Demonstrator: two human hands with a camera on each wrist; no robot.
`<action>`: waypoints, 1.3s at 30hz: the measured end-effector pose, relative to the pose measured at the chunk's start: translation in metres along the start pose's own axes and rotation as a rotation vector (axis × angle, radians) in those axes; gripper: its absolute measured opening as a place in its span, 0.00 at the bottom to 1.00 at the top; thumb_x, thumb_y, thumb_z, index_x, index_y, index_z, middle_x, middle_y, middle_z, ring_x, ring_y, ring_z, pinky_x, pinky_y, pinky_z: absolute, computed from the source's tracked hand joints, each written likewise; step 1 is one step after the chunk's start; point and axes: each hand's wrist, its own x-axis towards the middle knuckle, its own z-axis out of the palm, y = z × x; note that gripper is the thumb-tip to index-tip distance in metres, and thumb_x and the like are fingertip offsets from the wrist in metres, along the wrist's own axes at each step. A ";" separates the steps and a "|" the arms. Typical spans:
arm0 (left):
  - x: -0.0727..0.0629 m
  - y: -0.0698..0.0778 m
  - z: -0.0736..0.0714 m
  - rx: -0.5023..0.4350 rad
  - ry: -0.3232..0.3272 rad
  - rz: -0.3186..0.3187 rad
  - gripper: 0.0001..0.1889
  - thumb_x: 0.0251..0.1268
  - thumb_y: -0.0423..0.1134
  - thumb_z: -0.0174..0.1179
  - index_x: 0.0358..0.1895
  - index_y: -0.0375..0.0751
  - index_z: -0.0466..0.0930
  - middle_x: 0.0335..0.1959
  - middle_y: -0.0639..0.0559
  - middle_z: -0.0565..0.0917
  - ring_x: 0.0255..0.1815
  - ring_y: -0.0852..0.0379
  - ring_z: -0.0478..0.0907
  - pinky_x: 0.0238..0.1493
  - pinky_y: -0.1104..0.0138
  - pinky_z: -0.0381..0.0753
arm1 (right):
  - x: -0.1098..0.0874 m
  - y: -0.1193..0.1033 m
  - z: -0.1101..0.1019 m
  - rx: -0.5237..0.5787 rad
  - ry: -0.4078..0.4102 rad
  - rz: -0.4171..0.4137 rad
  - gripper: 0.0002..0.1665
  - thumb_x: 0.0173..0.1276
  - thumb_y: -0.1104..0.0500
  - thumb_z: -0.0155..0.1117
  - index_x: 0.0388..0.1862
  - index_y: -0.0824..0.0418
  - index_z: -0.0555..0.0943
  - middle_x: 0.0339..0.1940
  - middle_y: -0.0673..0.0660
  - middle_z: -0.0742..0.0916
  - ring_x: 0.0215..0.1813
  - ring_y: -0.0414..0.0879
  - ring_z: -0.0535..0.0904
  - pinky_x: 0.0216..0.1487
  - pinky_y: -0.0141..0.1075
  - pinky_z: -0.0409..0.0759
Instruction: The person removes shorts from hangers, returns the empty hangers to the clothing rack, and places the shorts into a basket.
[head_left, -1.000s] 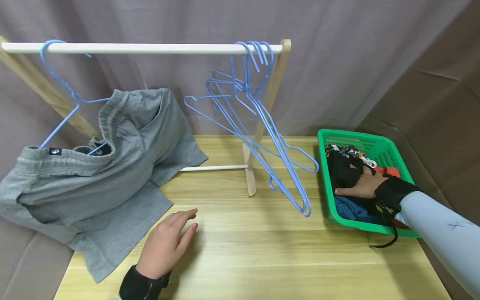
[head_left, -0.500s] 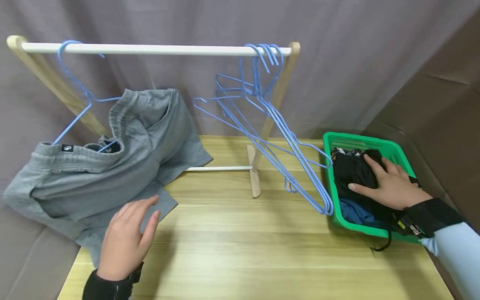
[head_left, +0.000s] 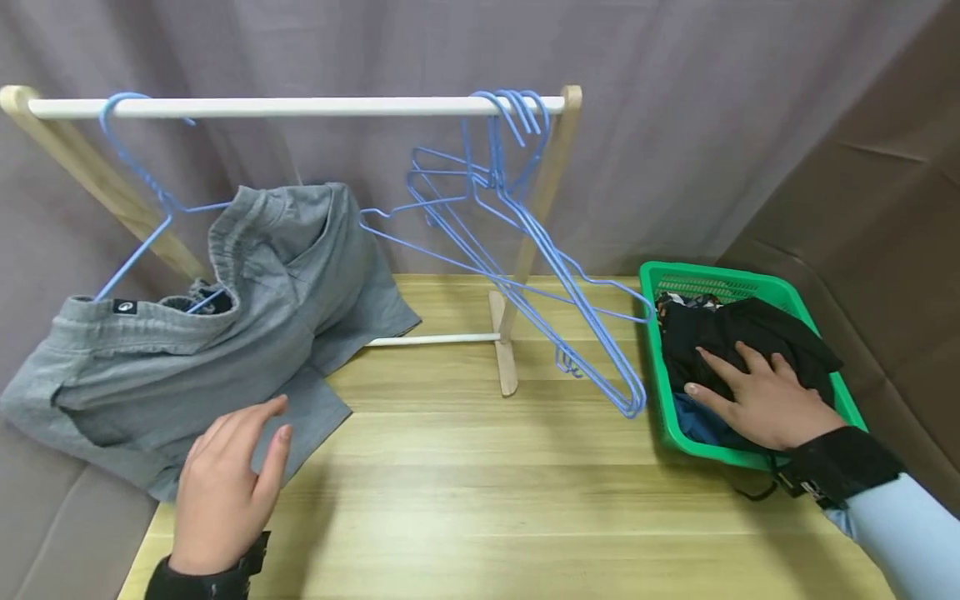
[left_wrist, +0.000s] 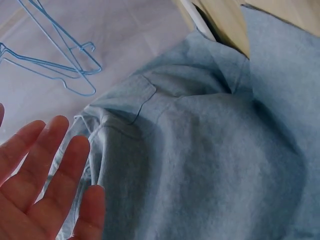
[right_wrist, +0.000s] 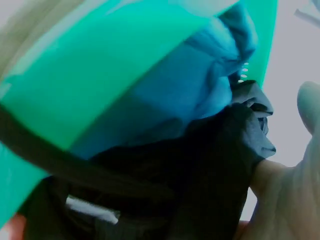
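My right hand (head_left: 772,404) rests with spread fingers on a black garment (head_left: 765,321) in the green basket (head_left: 757,283). The garment covers much of the basket's contents and reaches over its right rim. Blue cloth (right_wrist: 170,85) shows beside it in the right wrist view. At the lower left, my left hand (head_left: 228,483) is held with loosely extended fingers in front of grey shorts (head_left: 277,292), and nothing is in it. The shorts hang tilted on a blue hanger (head_left: 138,242), with one side of the waistband higher than the other.
A white rail (head_left: 322,107) on wooden end posts carries several bare blue wire hangers (head_left: 555,275) at its right end. Their lower corners reach close to the basket's left rim. The rack stands on a wooden table (head_left: 480,500), before a grey curtain (head_left: 675,125).
My right hand has come up from inside the basket to lie over the black garment, which is now spread wider across it. My left hand has moved left, closer to the shorts.
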 end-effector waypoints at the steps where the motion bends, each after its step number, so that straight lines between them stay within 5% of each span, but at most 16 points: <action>1: 0.000 -0.001 -0.002 0.005 0.004 -0.003 0.18 0.81 0.43 0.60 0.63 0.34 0.87 0.55 0.38 0.90 0.54 0.35 0.85 0.54 0.43 0.76 | 0.001 -0.001 0.001 -0.014 -0.002 -0.010 0.54 0.85 0.23 0.41 0.93 0.56 0.50 0.83 0.88 0.51 0.76 0.96 0.43 0.62 0.91 0.50; 5: 0.001 -0.005 -0.012 0.030 0.048 -0.004 0.23 0.85 0.49 0.55 0.61 0.33 0.87 0.54 0.37 0.90 0.53 0.34 0.85 0.56 0.45 0.75 | 0.002 -0.003 0.000 -0.050 0.007 -0.047 0.53 0.85 0.24 0.43 0.91 0.59 0.57 0.82 0.89 0.54 0.76 0.96 0.46 0.62 0.90 0.53; 9: 0.002 -0.008 -0.023 0.056 0.139 -0.002 0.26 0.87 0.52 0.53 0.59 0.31 0.88 0.50 0.36 0.90 0.49 0.33 0.84 0.64 0.63 0.72 | -0.007 0.001 0.000 -0.092 0.000 -0.030 0.52 0.84 0.23 0.43 0.89 0.57 0.63 0.82 0.87 0.55 0.72 1.00 0.48 0.49 0.94 0.57; 12: 0.007 -0.009 -0.028 0.072 0.216 0.007 0.25 0.86 0.51 0.54 0.56 0.30 0.89 0.46 0.35 0.90 0.45 0.31 0.83 0.63 0.70 0.67 | -0.017 0.006 0.004 -0.094 -0.002 -0.003 0.52 0.83 0.22 0.44 0.88 0.57 0.65 0.84 0.85 0.53 0.71 1.02 0.46 0.49 0.95 0.53; 15: 0.017 -0.006 -0.031 0.066 0.340 0.033 0.25 0.85 0.50 0.56 0.51 0.28 0.90 0.39 0.33 0.88 0.39 0.29 0.81 0.54 0.60 0.71 | -0.026 0.008 0.009 -0.081 0.045 0.021 0.53 0.82 0.22 0.46 0.88 0.57 0.66 0.85 0.84 0.50 0.72 1.01 0.42 0.52 0.96 0.44; 20: 0.036 -0.001 -0.040 0.095 0.532 0.015 0.24 0.79 0.48 0.57 0.45 0.25 0.89 0.33 0.27 0.82 0.34 0.22 0.72 0.43 0.39 0.65 | -0.042 -0.011 0.014 -0.032 0.306 0.013 0.45 0.84 0.32 0.59 0.81 0.64 0.72 0.83 0.84 0.57 0.80 0.92 0.40 0.64 0.91 0.37; 22: 0.043 -0.002 -0.045 0.131 0.589 -0.004 0.24 0.77 0.49 0.57 0.46 0.25 0.88 0.36 0.25 0.80 0.36 0.20 0.70 0.44 0.34 0.63 | -0.049 -0.027 0.017 -0.016 0.456 -0.033 0.37 0.82 0.40 0.67 0.74 0.67 0.77 0.80 0.82 0.65 0.83 0.86 0.49 0.71 0.86 0.42; 24: 0.049 -0.004 -0.050 0.173 0.645 -0.020 0.25 0.76 0.51 0.57 0.49 0.27 0.88 0.42 0.24 0.81 0.40 0.18 0.70 0.49 0.33 0.65 | -0.052 -0.042 0.022 -0.014 0.627 -0.129 0.35 0.84 0.38 0.62 0.63 0.69 0.84 0.72 0.79 0.76 0.79 0.79 0.63 0.73 0.80 0.55; 29: 0.057 -0.014 -0.065 0.273 0.617 -0.083 0.30 0.75 0.56 0.56 0.63 0.32 0.84 0.57 0.28 0.82 0.54 0.18 0.71 0.63 0.37 0.61 | -0.054 -0.077 0.037 -0.016 0.906 -0.404 0.46 0.88 0.30 0.43 0.41 0.66 0.90 0.45 0.66 0.90 0.53 0.68 0.84 0.50 0.64 0.78; 34: 0.061 -0.027 -0.080 0.337 0.511 -0.122 0.32 0.74 0.55 0.57 0.68 0.31 0.79 0.62 0.26 0.81 0.60 0.17 0.71 0.60 0.28 0.59 | -0.050 -0.105 0.056 0.016 0.893 -0.515 0.36 0.89 0.36 0.47 0.36 0.59 0.90 0.40 0.57 0.91 0.46 0.59 0.86 0.45 0.56 0.79; 39: 0.065 -0.043 -0.098 0.385 0.404 -0.159 0.34 0.78 0.56 0.55 0.68 0.27 0.77 0.60 0.21 0.80 0.60 0.16 0.72 0.55 0.28 0.61 | -0.041 -0.124 0.075 0.028 0.844 -0.554 0.37 0.90 0.36 0.44 0.35 0.56 0.91 0.39 0.53 0.90 0.43 0.53 0.87 0.42 0.53 0.82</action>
